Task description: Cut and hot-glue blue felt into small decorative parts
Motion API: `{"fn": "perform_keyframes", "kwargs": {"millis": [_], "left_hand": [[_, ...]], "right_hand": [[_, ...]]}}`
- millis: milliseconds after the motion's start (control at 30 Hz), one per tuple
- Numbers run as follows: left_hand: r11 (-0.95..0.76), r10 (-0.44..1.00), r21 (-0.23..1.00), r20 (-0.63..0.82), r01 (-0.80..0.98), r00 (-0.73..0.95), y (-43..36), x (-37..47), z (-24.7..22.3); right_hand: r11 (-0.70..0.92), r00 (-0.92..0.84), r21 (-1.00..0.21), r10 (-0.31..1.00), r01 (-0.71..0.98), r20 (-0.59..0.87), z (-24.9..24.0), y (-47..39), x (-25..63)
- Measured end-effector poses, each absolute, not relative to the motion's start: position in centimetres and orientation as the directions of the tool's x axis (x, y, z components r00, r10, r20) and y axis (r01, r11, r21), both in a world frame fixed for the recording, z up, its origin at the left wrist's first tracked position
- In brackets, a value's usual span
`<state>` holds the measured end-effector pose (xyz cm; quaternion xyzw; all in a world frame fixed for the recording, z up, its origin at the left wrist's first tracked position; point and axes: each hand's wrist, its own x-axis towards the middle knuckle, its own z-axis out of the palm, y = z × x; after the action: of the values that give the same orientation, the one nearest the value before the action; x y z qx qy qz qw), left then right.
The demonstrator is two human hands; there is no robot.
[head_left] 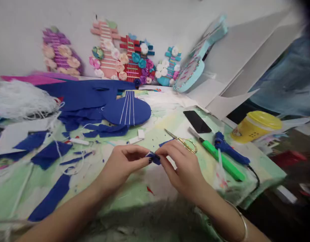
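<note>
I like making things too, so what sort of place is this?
Probably a small craft workshop: there's a blue glue gun, gold scissors and some flower-covered guitar shapes.

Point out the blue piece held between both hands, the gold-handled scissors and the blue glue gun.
Blue piece (155, 159), head view: its exposed middle.
Gold-handled scissors (179, 138), head view: near the pivot.
Blue glue gun (230, 151), head view: middle of its body.
</note>
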<state>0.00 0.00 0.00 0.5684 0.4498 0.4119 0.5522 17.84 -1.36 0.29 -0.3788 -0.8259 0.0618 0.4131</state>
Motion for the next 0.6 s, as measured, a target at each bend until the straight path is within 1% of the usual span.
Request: {"fn": "perform_keyframes", "kwargs": {"millis": [133,333,600], "left_hand": [[0.006,0.976,0.998,-0.021,0.068,0.216,0.0,0.1,0.0],[0.019,0.983,0.997,-0.031,0.069,0.18,0.1,0.3,0.1],[0.05,0.989,0.994,-0.062,0.095,0.135,-0.2,0.4,0.1]], "right_hand": [[0.723,-0.383,-0.347,0.637,0.597,0.669,0.2,-1.8,17.4],[0.757,-0.466,-0.181,0.551,0.627,0.692,-0.6,-2.2,17.3],[0.761,-0.523,-0.072,0.507,0.644,0.685,-1.0,-2.2,17.2]]}}
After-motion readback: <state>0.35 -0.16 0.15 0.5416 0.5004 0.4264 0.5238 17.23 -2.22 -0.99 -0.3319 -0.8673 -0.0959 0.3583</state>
